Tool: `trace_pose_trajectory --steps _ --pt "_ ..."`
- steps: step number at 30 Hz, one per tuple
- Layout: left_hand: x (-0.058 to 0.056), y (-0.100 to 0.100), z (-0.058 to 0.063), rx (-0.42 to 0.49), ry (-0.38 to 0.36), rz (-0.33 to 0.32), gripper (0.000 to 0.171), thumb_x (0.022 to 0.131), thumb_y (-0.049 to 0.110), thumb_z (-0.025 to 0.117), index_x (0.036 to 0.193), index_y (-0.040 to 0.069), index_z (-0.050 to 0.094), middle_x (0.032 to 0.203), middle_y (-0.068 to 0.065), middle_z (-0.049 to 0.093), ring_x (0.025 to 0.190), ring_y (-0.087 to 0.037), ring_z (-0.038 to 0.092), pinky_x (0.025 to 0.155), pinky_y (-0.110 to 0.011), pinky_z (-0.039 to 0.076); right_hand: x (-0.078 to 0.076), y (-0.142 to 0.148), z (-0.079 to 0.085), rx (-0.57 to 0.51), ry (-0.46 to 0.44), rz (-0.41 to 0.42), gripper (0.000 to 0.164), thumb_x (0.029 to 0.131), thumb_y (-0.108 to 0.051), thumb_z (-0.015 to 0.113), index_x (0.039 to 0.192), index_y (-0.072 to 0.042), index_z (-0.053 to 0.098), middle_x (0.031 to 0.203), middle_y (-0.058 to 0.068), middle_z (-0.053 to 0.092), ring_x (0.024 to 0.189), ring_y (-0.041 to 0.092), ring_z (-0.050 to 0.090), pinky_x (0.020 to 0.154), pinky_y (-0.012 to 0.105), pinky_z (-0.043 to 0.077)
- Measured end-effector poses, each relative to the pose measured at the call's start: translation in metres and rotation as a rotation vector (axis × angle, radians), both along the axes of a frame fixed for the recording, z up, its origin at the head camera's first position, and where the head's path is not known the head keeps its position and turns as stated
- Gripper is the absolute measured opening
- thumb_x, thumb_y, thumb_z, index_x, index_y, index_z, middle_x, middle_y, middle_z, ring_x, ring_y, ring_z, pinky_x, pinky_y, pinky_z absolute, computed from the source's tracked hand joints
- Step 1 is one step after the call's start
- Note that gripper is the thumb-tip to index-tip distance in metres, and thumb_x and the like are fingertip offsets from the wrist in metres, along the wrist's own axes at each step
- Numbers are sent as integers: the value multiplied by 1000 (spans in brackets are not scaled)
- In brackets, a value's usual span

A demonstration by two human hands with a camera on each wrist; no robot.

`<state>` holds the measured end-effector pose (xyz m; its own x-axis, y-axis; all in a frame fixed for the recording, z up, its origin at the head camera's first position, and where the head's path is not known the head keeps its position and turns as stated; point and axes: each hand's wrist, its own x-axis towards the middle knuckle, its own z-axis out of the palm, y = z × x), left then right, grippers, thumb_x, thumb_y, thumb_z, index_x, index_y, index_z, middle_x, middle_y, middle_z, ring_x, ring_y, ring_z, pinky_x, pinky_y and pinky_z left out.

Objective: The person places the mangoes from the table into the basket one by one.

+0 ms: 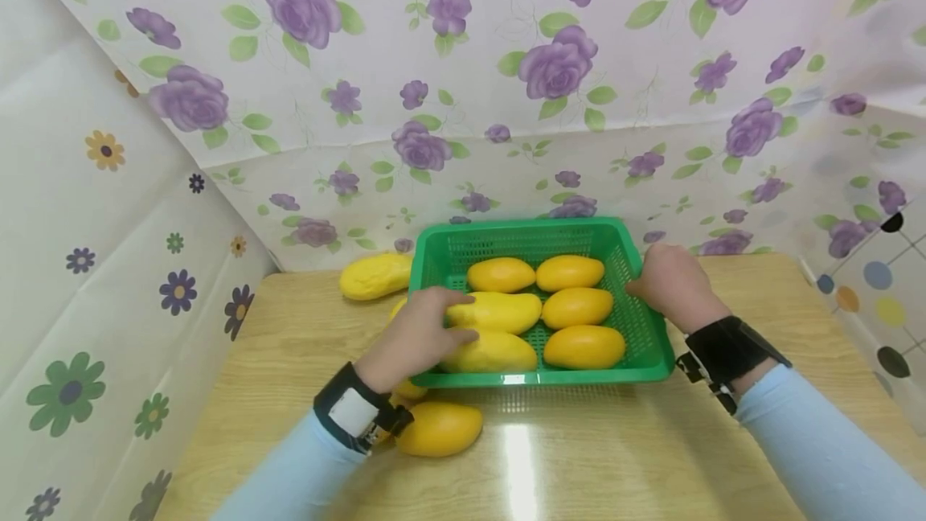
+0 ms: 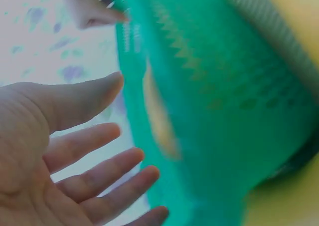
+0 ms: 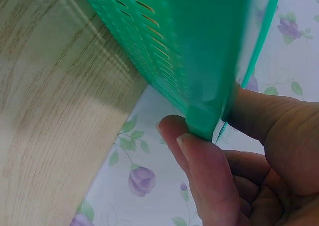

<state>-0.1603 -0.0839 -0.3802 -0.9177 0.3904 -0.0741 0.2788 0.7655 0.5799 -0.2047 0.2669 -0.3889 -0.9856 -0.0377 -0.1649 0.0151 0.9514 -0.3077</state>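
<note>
Apparently the step in hand is settling fruit in the green basket [image 1: 521,225], which sits at the back of the counter [image 1: 615,457], near the flowered cloth [image 1: 557,63]. The right hand [image 1: 676,284] grasps the basket's right end, thumb on one side of the rim and fingers on the other; the left hand [image 1: 423,336] is relaxed and grasps nothing, its fingers reaching over the left end toward two yellow fruits [image 1: 495,354], though I cannot tell whether the tips touch them. To do this well, I would brace the basket level with the right hand and nudge the yellow fruits gently with flat left fingers, so they don't shove the four mangoes [image 1: 584,346]. As for direction, the basket's long axis runs left to right, roughly along the cloth, and the fruits inside lie lengthwise the same way; the yellow pair's left ends are partly covered, so which way they taper is unclear. A loose mango [image 1: 444,429] outside, near the front left corner, also lies roughly left to right
</note>
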Motion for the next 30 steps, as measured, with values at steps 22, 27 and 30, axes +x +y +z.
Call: trace_pose_trajectory --steps 22,27,30 --pt "-80 -120 -16 90 205 377 71 86 33 67 143 6 35 147 -16 38 136 -34 34 109 -50 31 -2 1 -3 -29 -10 -11 35 78 -21 71 55 -9 47 49 -1 39 44 16 47 43 26 38" --pt "-94 -126 -37 -17 142 312 78 84 39 68 144 4 32 148 -20 34 136 -40 30 110 -53 27 -2 1 -4 -37 -11 -13 35 78 -20 71 55 -8 48 48 0 41 44 17 48 43 26 39" --pt "-98 -128 -46 -89 98 281 83 82 39 70 145 4 30 149 -22 30 136 -43 27 111 -55 24 -2 1 -4 -38 -10 -19 35 77 -21 72 55 -9 47 48 0 40 44 17 47 42 26 39"
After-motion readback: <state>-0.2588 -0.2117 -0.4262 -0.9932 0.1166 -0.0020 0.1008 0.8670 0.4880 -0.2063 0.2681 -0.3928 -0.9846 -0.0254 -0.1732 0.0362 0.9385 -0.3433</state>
